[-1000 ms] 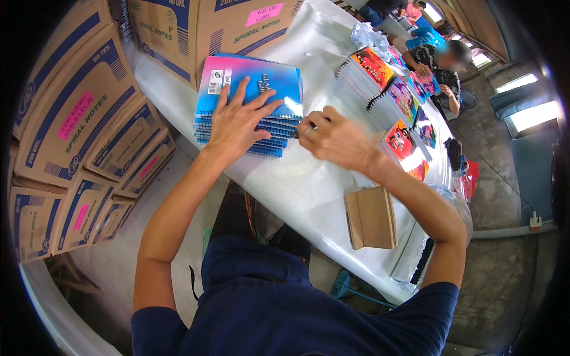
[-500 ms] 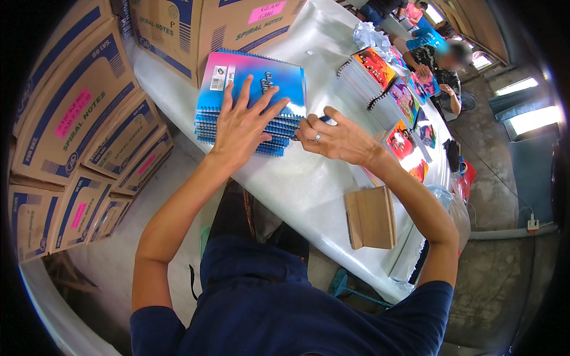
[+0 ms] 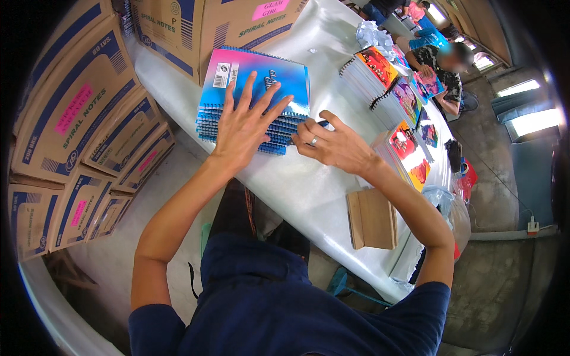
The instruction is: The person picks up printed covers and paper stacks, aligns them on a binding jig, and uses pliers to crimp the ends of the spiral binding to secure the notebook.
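A stack of spiral notebooks [image 3: 291, 92] with pink-to-blue covers lies on the white-covered table, its wire bindings showing along the near side. My left hand [image 3: 242, 127] rests flat on the top cover, fingers spread, with the thumb over the near edge. Beside the stack's right near corner is my right hand [image 3: 335, 143], fingers curled and a ring on one of them. A small dark blue end of something shows between its thumb and index finger; the rest is hidden by the hand. The fingertips are close to the wire bindings.
A cardboard box [image 3: 237, 29] stands right behind the stack, and more boxes [image 3: 77, 113] are piled at left. Colourful notebook stacks [image 3: 380, 71] line the table's right side. A folded brown cardboard piece [image 3: 372, 218] lies near the front edge. A co-worker [image 3: 436, 62] sits at far right.
My right hand has shifted slightly left and nearer along the stack's corner. The left hand stays flat on the top notebook. At far right, the co-worker's raised hand has dropped.
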{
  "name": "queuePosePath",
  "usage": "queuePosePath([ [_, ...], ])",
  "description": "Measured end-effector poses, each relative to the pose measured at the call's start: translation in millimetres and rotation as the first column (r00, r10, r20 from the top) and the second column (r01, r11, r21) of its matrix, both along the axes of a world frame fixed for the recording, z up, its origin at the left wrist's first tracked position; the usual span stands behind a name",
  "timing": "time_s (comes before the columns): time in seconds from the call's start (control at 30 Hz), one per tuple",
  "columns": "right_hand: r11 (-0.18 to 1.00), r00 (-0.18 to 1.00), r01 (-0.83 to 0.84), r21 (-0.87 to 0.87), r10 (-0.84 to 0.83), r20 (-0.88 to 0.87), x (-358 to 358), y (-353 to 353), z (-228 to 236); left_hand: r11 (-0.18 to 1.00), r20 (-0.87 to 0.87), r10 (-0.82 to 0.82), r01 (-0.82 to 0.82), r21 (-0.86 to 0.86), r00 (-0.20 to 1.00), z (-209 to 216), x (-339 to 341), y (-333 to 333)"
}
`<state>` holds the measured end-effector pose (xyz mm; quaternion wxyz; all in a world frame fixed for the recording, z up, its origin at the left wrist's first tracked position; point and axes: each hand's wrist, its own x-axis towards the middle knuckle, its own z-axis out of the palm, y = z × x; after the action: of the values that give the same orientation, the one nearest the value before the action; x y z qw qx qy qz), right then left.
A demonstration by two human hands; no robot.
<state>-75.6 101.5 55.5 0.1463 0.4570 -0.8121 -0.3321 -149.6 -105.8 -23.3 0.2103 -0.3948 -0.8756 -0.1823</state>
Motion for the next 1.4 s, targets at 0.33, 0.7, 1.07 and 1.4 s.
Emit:
queuePosePath([
  [0.33, 0.980, 0.979, 0.198, -0.030, -0.199, -0.040, 15, -10, -24, 1.000, -0.005, -0.027, 0.027, 0.009, 1.000, -2, -4, 0],
  [0.7, 0.994, 0.996, 0.086, -0.060, -0.085, 0.016, 7, 6, -10, 0.999, -0.132, 0.016, -0.011, 0.037, 0.991, -21, 6, 6],
  [1.07, 0.975, 0.976, 0.210, -0.069, -0.213, -0.036, 26, -2, -37, 1.000, -0.114, 0.012, -0.009, 0.027, 0.993, -21, 5, 7],
  [1.4, 0.991, 0.991, 0.128, -0.048, -0.130, -0.025, 12, 3, -30, 1.000, -0.062, -0.007, 0.007, -0.001, 0.998, -15, 4, 7],
])
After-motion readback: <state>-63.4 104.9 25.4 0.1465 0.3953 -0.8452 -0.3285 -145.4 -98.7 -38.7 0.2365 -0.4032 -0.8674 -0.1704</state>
